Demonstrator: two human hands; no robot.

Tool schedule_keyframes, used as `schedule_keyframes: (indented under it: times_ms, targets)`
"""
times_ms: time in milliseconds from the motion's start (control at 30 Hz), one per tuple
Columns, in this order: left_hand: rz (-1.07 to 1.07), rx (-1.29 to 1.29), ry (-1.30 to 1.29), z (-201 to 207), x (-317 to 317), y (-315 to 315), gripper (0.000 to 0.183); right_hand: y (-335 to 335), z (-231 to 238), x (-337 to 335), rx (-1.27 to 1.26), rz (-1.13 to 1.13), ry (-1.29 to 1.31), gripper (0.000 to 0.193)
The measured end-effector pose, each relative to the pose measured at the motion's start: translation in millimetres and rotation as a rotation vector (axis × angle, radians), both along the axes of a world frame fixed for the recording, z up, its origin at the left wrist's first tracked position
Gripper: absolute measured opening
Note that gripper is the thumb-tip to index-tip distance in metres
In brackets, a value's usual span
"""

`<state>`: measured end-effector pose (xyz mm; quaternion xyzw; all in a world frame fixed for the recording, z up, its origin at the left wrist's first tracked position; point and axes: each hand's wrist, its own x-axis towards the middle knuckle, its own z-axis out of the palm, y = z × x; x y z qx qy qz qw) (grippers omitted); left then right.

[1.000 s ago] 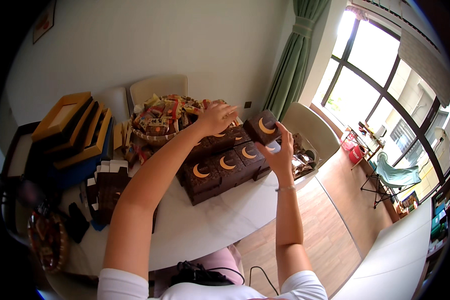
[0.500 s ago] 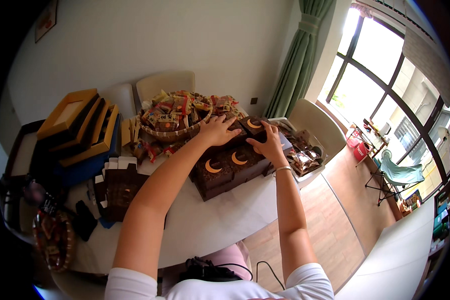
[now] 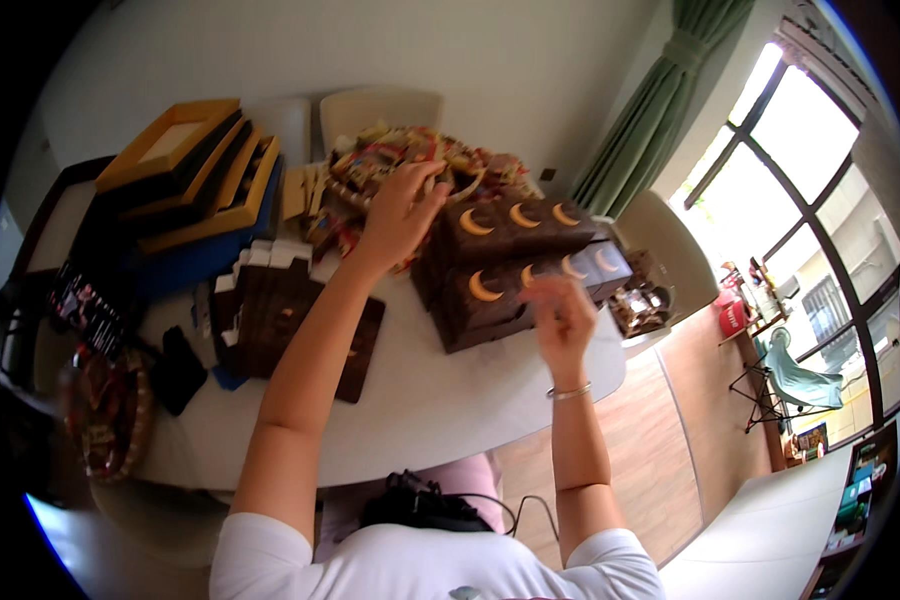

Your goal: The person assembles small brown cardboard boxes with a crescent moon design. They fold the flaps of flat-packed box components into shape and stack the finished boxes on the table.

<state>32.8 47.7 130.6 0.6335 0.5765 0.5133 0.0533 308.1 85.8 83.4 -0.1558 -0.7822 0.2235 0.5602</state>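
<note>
Moon boxes (image 3: 503, 238): A dark brown pile stands on the white table (image 3: 410, 400), at 1 o'clock from the middle of the view. Seven gold moons show on the tops, in two rows. The back row looks higher.
Left hand (image 3: 403, 213): It is up at 11 o'clock, by the wicker basket (image 3: 346, 196). The fingers are a bit bent and apart, with nothing seen in them.
Right hand (image 3: 567, 325): It is just past 3 o'clock, by the front row — too blurry to tell if the fingers have hold of anything.
Snacks (image 3: 390, 152): Lots of bright wrapped ones heap up in the basket, near 11 o'clock.
Flat dark cards (image 3: 270, 320): They lie at 9 o'clock, partly hidden by the left arm. Some have white flaps.
Done: The moon boxes look made up and set in rows.
Left over: The flat cards look not made up — how many, nobody can count here.
Round about: Yellow-edged trays (image 3: 120, 178) pile up at 10 o'clock. Shiny packets (image 3: 638, 304) sit at 3 o'clock.
</note>
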Motion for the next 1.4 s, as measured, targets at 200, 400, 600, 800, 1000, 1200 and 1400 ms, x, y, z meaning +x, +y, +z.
schedule_keyframes:
  times_ms: [200,400,600,800,1000,1200,1400]
  targets:
    - [0.283,-0.462,-0.121,-108,-82,-96,0.045,-83,-64,-112,-0.629,0.48,-0.555,0.018]
    - [0.503,-0.742,-0.071,-124,-72,-153,0.046,-62,-89,-174,-0.949,0.319,-0.805,0.036]
    - [0.806,-0.43,0.275,-144,-56,-159,0.055,-50,-86,-205,-0.999,0.403,-0.938,0.044]
    - [0.764,-0.442,0.173,-150,-53,-156,0.062,-48,-119,-197,-0.979,0.434,-0.446,0.026]
    - [0.279,-0.324,-0.489,-136,-49,-156,0.087,-73,-87,-191,-1.146,0.651,0.183,0.013]
    - [-0.148,-0.25,-0.81,-127,-37,-162,0.119,-87,-90,-190,-0.966,0.771,0.104,0.021]
    - [-0.395,-0.206,-1.32,-148,-51,-168,0.102,-95,-89,-196,-0.458,0.545,-0.231,0.031]
